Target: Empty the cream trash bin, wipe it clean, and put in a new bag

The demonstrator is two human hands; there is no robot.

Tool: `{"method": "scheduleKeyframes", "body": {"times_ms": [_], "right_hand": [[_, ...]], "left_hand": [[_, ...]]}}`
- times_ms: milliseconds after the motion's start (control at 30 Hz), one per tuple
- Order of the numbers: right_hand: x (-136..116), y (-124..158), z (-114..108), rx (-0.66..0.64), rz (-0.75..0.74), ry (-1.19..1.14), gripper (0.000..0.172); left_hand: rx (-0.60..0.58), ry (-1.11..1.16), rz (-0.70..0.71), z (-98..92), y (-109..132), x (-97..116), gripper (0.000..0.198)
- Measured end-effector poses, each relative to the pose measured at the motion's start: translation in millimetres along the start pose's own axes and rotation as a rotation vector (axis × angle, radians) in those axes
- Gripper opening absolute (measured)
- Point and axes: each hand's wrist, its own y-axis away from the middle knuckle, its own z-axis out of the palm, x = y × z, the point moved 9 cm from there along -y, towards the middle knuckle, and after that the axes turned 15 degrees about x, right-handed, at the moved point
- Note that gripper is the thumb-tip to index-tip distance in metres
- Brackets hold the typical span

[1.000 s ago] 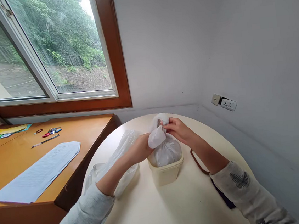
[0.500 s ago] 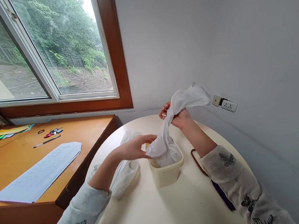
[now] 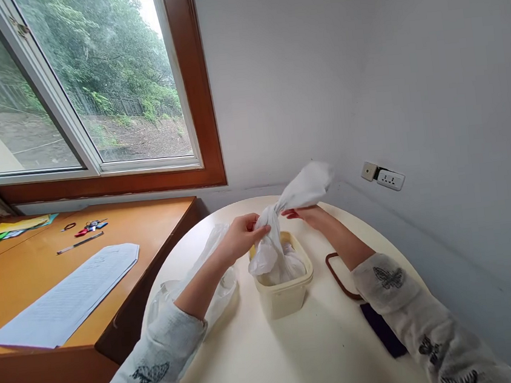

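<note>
A white plastic bag [image 3: 280, 256] sits inside a small cream tub [image 3: 284, 295] on the round cream table [image 3: 300, 357]. Its top is twisted into a neck that rises and flares out to the right [image 3: 307, 187]. My left hand [image 3: 242, 235] is closed around the twisted neck just above the tub. My right hand [image 3: 310, 215] is behind the tub under the flared top, fingers against the plastic; how it grips is partly hidden.
A second, clear plastic bag [image 3: 201, 279] lies left of the tub. A brown loop [image 3: 340, 277] and a dark flat object [image 3: 384, 336] lie to the right. A wooden desk [image 3: 64, 278] with papers and pens adjoins on the left. The wall has a socket [image 3: 390, 178].
My right hand has come down from its raised position, lowering the bag's top. My left hand has moved up from the tub rim and closed on the twisted neck.
</note>
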Motion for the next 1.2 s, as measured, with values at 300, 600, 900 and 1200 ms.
{"method": "scheduleKeyframes", "body": {"times_ms": [300, 600, 900, 1200], "right_hand": [[7.5, 41.6, 2.9, -0.555, 0.144, 0.072, 0.045], [-21.5, 12.0, -24.9, -0.088, -0.001, -0.33, 0.014], [-35.8, 15.3, 5.4, -0.156, -0.024, -0.396, 0.017], [-29.2, -14.6, -57.9, 0.269, -0.103, -0.517, 0.011]], "left_hand": [[0.121, 0.132, 0.061, -3.3, -7.4, 0.3, 0.026], [0.041, 0.141, 0.15, -16.7, 12.7, 8.8, 0.025], [-0.207, 0.363, -0.144, -0.9, 3.7, 2.0, 0.04], [0.117, 0.174, 0.003, -7.3, -10.1, 12.3, 0.035]]}}
